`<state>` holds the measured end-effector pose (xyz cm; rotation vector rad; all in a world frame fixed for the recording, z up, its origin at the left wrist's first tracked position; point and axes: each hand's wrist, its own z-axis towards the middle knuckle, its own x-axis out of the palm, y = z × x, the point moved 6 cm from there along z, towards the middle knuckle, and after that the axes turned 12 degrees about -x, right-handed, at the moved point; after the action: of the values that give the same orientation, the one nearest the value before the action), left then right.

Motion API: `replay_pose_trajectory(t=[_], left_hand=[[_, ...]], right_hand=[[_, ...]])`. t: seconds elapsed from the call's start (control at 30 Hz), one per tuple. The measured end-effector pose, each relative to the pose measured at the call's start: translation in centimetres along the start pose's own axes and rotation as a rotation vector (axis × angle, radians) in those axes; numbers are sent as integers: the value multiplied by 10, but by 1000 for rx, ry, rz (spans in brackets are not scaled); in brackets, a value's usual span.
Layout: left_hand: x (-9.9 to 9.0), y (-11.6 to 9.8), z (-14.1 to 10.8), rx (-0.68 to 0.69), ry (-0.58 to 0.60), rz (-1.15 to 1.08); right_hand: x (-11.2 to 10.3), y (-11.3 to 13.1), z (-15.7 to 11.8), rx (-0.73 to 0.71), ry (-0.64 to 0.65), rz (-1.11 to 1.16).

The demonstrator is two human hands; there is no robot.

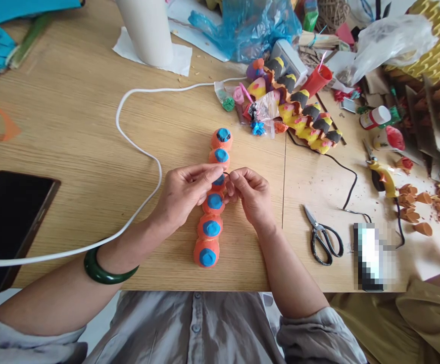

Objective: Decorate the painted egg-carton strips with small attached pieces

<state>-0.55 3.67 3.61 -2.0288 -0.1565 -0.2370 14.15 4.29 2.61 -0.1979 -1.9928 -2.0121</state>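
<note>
An orange strip of rounded bumps (209, 241) lies lengthwise on the wooden table, with a blue patch on each bump. The farthest patch carries small black pieces. My left hand (189, 189) is over the middle of the strip, thumb and index finger pinched on one end of a small thin black piece (226, 173). Just to the right, my right hand (250, 192) pinches the other end of that black piece. Both sets of fingertips partly cover the third bump.
Black-handled scissors (324, 237) and a pixelated object (369, 258) lie at right. A white cable (159, 167) curves past my left arm, near a phone (13, 217). Painted carton pieces (299, 108), clay packets (257, 114) and a yellow glue gun (384, 174) are farther back. Another person's lap (401, 318) shows.
</note>
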Motion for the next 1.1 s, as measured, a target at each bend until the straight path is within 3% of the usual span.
replay_pose_trajectory(t=[0.3, 0.57, 0.8, 1.1], left_hand=[[-1, -3, -2, 28, -62, 46], [-7, -4, -3, 109, -100, 217], [-2, -6, -4, 71, -48, 129], [-6, -4, -3, 107, -99, 211]], right_hand=[[3, 1, 0, 7, 30, -3], [2, 2, -1, 3, 34, -53], [0, 1, 0, 0, 10, -62], [1, 1, -1, -9, 26, -70]])
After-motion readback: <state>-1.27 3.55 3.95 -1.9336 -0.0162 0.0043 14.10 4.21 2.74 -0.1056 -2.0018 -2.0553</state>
